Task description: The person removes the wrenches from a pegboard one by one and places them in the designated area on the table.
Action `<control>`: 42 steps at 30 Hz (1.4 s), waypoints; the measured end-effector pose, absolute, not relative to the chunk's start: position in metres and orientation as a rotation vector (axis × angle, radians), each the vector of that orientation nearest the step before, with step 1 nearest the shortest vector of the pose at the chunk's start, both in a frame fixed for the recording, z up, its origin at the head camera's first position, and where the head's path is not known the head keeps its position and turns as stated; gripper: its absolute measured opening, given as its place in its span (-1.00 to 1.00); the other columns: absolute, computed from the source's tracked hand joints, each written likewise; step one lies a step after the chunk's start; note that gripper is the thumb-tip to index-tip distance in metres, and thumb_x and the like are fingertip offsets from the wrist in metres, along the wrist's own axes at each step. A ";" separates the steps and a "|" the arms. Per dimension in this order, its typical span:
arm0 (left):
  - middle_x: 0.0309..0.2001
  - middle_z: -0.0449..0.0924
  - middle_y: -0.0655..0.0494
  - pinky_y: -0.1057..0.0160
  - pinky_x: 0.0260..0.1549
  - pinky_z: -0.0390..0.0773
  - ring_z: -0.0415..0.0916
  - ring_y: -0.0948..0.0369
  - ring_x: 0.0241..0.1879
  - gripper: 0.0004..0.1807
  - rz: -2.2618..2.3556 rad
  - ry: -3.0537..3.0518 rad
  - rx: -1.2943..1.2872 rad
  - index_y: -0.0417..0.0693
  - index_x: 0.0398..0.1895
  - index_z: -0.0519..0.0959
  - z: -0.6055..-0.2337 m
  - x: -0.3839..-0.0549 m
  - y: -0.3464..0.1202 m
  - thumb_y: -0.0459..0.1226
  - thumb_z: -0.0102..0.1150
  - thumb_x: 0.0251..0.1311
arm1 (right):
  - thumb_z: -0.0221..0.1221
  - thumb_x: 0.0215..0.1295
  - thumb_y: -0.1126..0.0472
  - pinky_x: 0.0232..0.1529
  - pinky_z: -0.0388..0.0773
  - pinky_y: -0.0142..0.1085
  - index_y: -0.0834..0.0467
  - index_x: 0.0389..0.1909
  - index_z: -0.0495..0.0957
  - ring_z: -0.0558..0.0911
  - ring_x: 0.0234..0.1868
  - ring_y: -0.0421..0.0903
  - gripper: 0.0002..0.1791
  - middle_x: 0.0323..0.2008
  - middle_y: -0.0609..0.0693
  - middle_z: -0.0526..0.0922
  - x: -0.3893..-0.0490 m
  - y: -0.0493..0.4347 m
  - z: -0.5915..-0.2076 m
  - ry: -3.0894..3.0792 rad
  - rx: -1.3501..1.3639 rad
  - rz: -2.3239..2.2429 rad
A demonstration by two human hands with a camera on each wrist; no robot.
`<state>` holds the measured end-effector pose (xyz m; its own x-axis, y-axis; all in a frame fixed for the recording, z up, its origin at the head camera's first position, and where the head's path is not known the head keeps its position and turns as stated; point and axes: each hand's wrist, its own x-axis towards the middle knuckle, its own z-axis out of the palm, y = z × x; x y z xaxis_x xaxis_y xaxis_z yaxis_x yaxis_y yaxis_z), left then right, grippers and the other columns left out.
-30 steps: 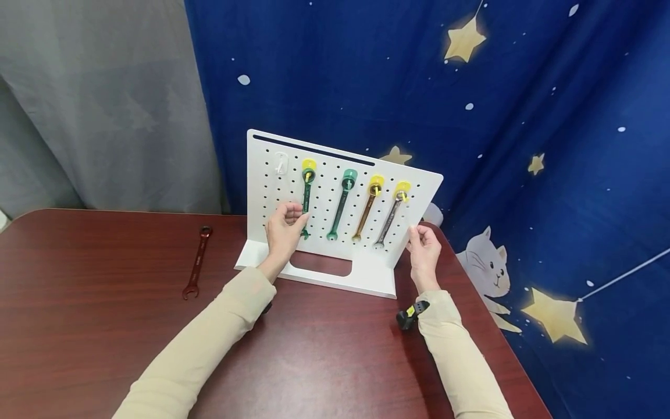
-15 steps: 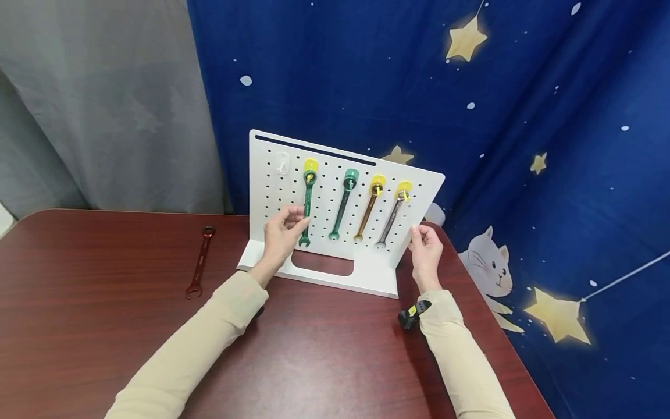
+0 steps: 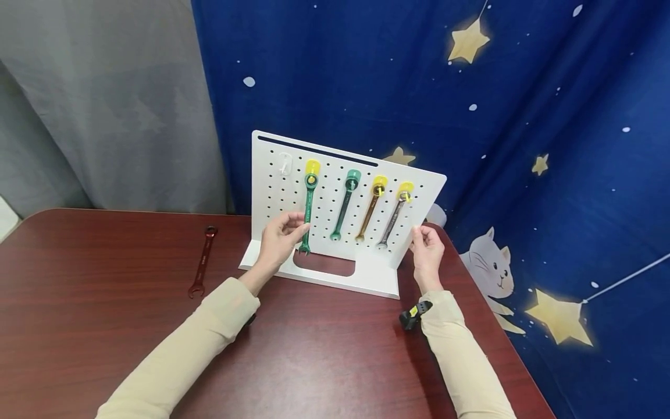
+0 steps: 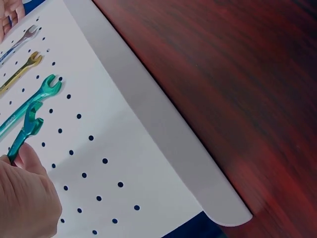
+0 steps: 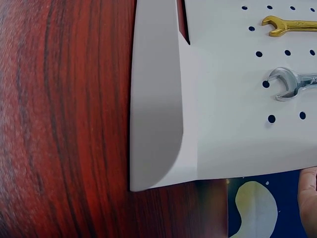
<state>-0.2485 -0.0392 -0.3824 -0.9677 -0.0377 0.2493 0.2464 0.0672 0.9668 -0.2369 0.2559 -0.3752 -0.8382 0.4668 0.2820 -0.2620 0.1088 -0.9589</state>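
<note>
My left hand (image 3: 277, 241) pinches the shaft of a green combination wrench (image 3: 307, 205) in front of a white pegboard (image 3: 426, 181). Its ring end is up at the leftmost yellow hook (image 3: 313, 165), with the hook's tip showing in the ring. In the left wrist view, the open end of the held green wrench (image 4: 32, 121) stands out from the board, past the thumb. My right hand (image 3: 428, 253) holds the board's right edge between thumb and fingers. Only part of the right hand (image 5: 308, 196) shows in the right wrist view.
On the board hang a second green wrench (image 3: 342, 210), a gold wrench (image 3: 369, 214) and a silver wrench (image 3: 392, 221). A bare white hook (image 3: 285, 164) is at upper left. A red wrench (image 3: 203, 261) lies on the brown table (image 3: 104, 302), left of the board.
The green wrench has come outward and slightly down from the board, its open end moving lower in view. My left hand has moved with it; my right hand stays at the board's edge.
</note>
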 end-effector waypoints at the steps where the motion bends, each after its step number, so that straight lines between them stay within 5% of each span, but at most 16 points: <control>1: -0.24 0.59 -0.14 0.38 -0.29 0.64 0.55 0.37 -0.38 -0.73 -2.015 -2.133 -0.218 -0.22 -0.10 0.58 -0.382 -0.247 -0.040 -0.33 0.27 0.14 | 0.10 0.32 0.30 -0.45 0.48 -0.53 0.36 -0.29 0.46 0.42 -0.51 -0.28 -0.85 -0.51 -0.11 0.49 -0.237 0.256 -0.375 -1.859 -0.199 1.785; 25: -0.26 0.60 -0.06 0.37 -0.30 0.65 0.55 0.43 -0.40 -0.70 -2.099 -2.135 -0.212 -0.24 -0.04 0.57 -0.373 -0.232 -0.045 -0.31 0.24 0.17 | 0.14 0.31 0.22 -0.36 0.55 -0.45 0.33 -0.26 0.48 0.45 -0.42 -0.25 -0.79 -0.50 -0.18 0.49 -0.253 0.269 -0.397 -1.842 -0.228 1.791; 42: -0.43 0.57 0.31 0.34 -0.36 0.65 0.52 0.43 -0.47 -0.73 -2.145 -2.080 -0.219 -0.30 -0.07 0.57 -0.373 -0.227 -0.044 -0.37 0.22 0.16 | 0.18 0.28 0.18 -0.41 0.53 -0.47 0.31 -0.29 0.49 0.45 -0.45 -0.23 -0.77 -0.53 -0.19 0.49 -0.253 0.267 -0.395 -1.825 -0.217 1.787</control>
<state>-0.2271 -0.0445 -0.3733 -0.9788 -0.0029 0.2047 0.2047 -0.0304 0.9784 -0.2526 0.2670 -0.3954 -0.8242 0.4920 0.2806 -0.2701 0.0940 -0.9582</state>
